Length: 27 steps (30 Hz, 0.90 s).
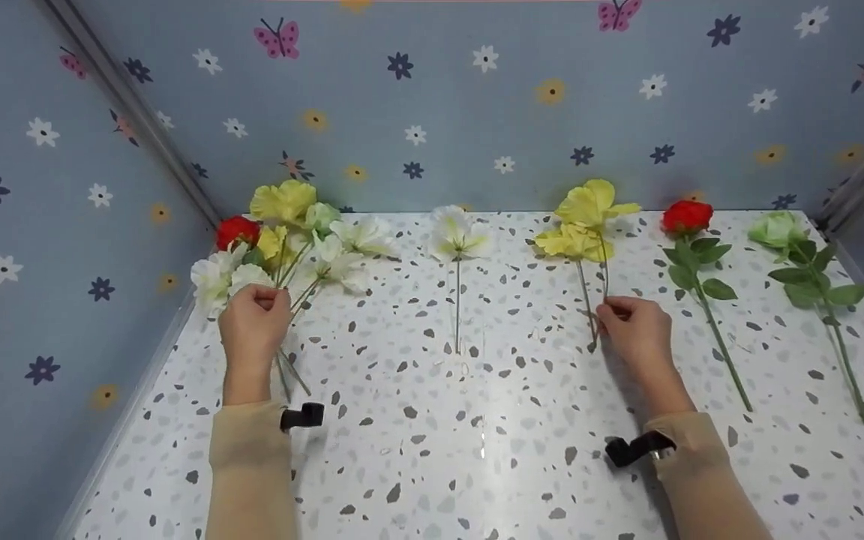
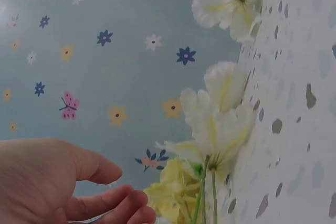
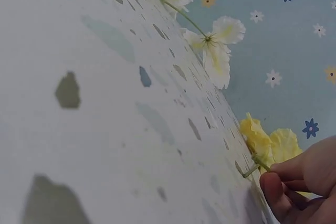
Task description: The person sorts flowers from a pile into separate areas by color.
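Observation:
My right hand [image 1: 636, 330] pinches the thin stem of a yellow flower [image 1: 589, 202] between thumb and fingertips, and the stem's end shows at those fingertips in the right wrist view. Right beside it a second yellow flower [image 1: 568, 241] has its stem down on the table. At the left, my left hand [image 1: 254, 324] is over the stems of a bunch of artificial flowers. In the left wrist view a gap shows between its thumb and loosely bent fingers, with nothing in it. White flowers [image 2: 215, 124] of the bunch stand just past those fingers.
A single white flower [image 1: 458, 236] lies mid-table. On the right are a red rose [image 1: 688, 217] and a pale green rose [image 1: 777, 229], both with leafy stems. Another red rose [image 1: 237, 232] sits in the left bunch. Patterned panels [image 1: 447, 97] border the speckled table [image 1: 402, 450].

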Motion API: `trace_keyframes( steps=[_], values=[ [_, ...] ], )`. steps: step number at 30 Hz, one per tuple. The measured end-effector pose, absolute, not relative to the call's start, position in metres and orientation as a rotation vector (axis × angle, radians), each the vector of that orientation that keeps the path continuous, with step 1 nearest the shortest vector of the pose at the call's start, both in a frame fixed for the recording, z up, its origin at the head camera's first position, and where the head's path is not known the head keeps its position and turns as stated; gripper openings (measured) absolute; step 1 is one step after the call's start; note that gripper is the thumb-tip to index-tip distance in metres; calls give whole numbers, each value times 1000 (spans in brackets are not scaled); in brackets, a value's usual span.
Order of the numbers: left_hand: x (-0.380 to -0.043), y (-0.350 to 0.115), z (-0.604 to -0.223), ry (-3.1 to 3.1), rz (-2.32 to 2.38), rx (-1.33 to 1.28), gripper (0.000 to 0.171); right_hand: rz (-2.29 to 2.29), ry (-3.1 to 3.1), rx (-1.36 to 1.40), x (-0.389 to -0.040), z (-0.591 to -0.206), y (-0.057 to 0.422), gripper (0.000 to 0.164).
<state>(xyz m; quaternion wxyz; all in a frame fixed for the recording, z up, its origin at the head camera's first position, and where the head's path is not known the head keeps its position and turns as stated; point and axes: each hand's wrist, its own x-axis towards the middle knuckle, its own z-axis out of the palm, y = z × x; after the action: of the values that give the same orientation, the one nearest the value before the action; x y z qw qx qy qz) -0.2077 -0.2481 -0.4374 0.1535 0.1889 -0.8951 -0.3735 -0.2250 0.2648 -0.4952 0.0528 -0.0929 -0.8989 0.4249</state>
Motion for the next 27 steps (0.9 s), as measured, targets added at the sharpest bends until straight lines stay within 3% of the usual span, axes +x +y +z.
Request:
trace_keyframes(
  steps=[11, 20, 27],
  values=[
    [-201, -277, -451, -2828, -869, 564, 25, 1123, -2775, -206, -222, -497, 265, 32],
    [-206, -272, -461, -2911, -805, 460, 28, 1164, -2768, -215, -223, -500, 265, 24],
    [-208, -268, -466, -2877, -771, 388, 26, 1204, -2790, -210, -224, -499, 264, 31]
  ],
)
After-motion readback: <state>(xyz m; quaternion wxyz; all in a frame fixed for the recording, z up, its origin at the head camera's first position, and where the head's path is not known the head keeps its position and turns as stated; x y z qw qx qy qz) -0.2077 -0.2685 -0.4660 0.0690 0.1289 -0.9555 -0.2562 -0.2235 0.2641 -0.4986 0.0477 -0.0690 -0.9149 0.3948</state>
